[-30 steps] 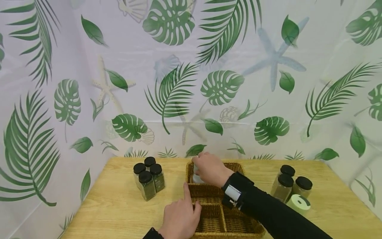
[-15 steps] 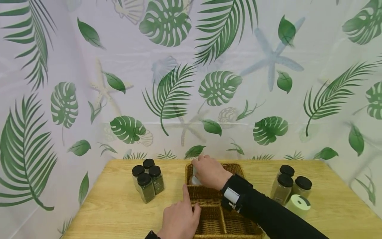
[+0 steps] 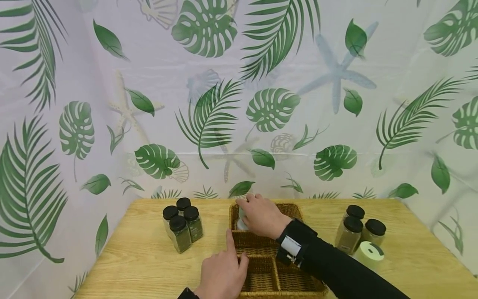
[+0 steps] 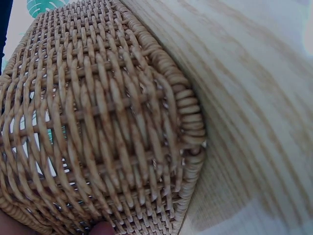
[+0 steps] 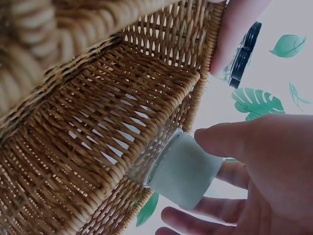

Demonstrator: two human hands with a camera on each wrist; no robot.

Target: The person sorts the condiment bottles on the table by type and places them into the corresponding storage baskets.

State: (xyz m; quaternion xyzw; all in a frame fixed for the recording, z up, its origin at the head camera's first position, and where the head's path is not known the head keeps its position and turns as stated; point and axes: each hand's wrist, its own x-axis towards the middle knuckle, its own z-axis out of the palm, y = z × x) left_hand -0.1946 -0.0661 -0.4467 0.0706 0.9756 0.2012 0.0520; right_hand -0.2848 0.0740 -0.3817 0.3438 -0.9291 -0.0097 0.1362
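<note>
A wicker basket (image 3: 275,270) with several compartments stands in front of me. My right hand (image 3: 263,216) is over its back compartment, holding a clear glass jar with a pale lid (image 5: 183,169); the thumb lies on one side of the lid and fingers on the other. A whitish round shape (image 3: 241,224) shows below that hand, and I cannot tell whether it is part of the same jar. My left hand (image 3: 223,270) grips the basket's left wall, index finger stretched along the rim, thumb inside. Its other fingers are mostly hidden.
Several black-lidded spice jars (image 3: 182,226) stand grouped on the wooden table (image 3: 145,257) left of the basket. To the right, more black-lidded jars (image 3: 351,232) stand beside a jar with a pale green lid (image 3: 371,252). A leaf-printed cloth (image 3: 239,104) hangs behind.
The view shifts slightly, so everything sits a little further left in the frame. Both hands keep nearly the same place; the right hand and pale jar move only slightly.
</note>
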